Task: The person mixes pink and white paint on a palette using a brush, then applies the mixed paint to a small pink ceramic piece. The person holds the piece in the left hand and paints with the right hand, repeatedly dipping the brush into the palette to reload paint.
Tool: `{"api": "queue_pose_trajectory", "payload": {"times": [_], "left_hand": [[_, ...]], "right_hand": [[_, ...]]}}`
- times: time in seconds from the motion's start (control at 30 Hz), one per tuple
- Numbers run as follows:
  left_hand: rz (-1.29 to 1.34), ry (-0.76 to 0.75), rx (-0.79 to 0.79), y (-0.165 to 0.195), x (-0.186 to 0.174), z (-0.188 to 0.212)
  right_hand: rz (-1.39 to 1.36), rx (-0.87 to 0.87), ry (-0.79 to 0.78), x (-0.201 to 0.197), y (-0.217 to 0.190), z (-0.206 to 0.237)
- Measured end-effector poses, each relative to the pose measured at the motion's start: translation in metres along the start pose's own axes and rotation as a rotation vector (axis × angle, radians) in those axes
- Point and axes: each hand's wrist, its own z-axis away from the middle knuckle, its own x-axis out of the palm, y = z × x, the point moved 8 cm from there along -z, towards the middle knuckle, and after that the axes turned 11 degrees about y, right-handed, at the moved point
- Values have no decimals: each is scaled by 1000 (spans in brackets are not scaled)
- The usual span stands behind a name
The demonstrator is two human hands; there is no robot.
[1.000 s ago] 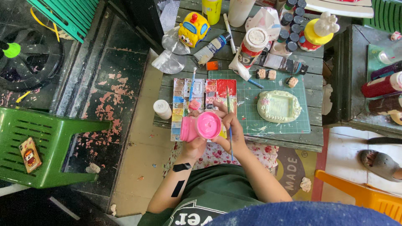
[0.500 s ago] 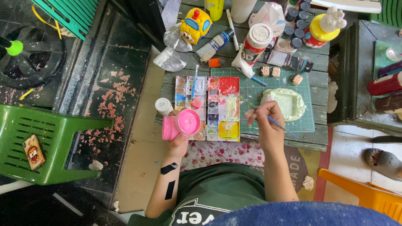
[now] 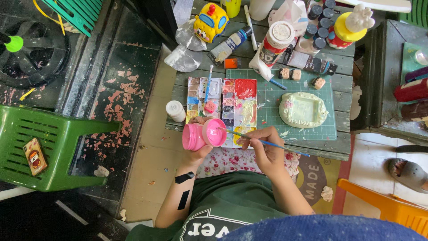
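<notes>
Pink paint jar (image 3: 201, 135) lies tipped on its side in the left hand (image 3: 196, 151), fingers wrapped around it, mouth facing right. Right hand (image 3: 263, 145), just right of it, pinches a blue brush (image 3: 263, 142) whose long axis runs left into the jar, above the palette (image 3: 223, 105)
</notes>
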Motion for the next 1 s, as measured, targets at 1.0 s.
{"api": "queue_pose_trajectory", "payload": {"times": [1.0], "left_hand": [[-61, -15, 25, 6, 0, -1]], "right_hand": [[-151, 90, -74, 1, 10, 2]]}}
